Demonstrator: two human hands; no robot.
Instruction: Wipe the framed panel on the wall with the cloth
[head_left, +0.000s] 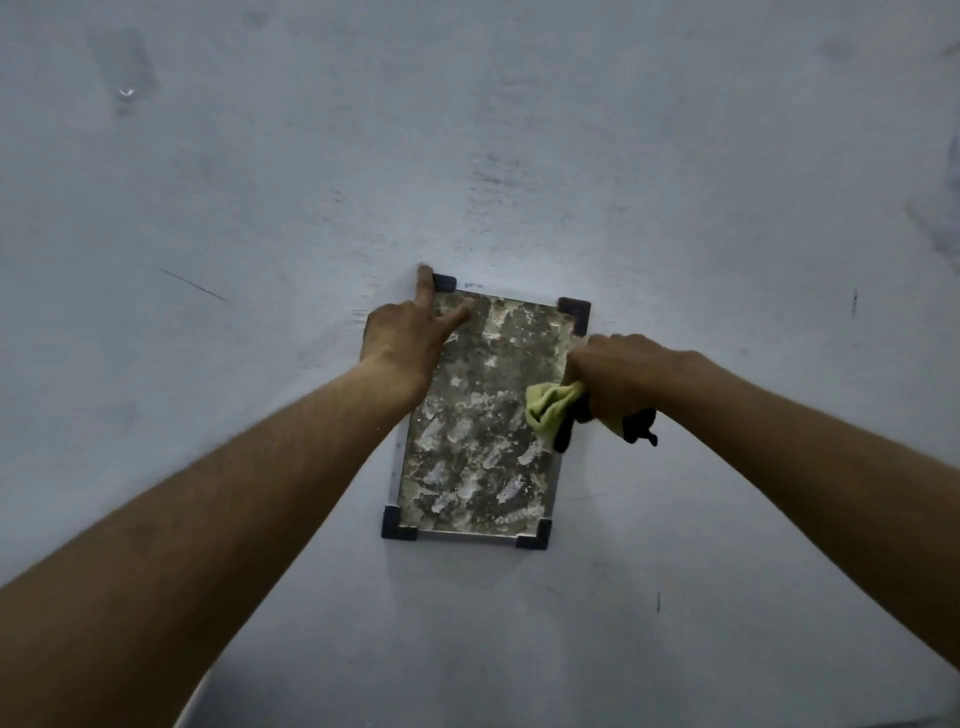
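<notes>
yellow-green cloth (549, 409) is bunched in the right hand (613, 376), whose grip is clamped round it with the fingers curled and the knuckles turned to the camera. the hand presses the wad against the right edge of the framed panel (478, 431), just below its upper right corner, and dark fabric ends hang out under the fist. the left hand (402, 338) lies at the panel's upper left corner with its grip apart and holding nothing: the index finger (425, 288) stretches straight up along the left side of the frame to the corner, and the thumb (457, 314) is spread onto the panel's face. both bare forearms reach up from the lower corners of the view and meet the panel from either side. the panel is an upright rectangle flat against the wall (467, 130), in the middle of the view. its frame is a thin silvery strip, with a dark angled cap (399, 526) at each corner. its face is dull grey and mottled, covered in whitish smears, flecks and short streaks. the wall is pale blue-grey and matt, with scuffs, a few thin dark scratches and a darker rectangular patch (124, 67) high on the left.
</notes>
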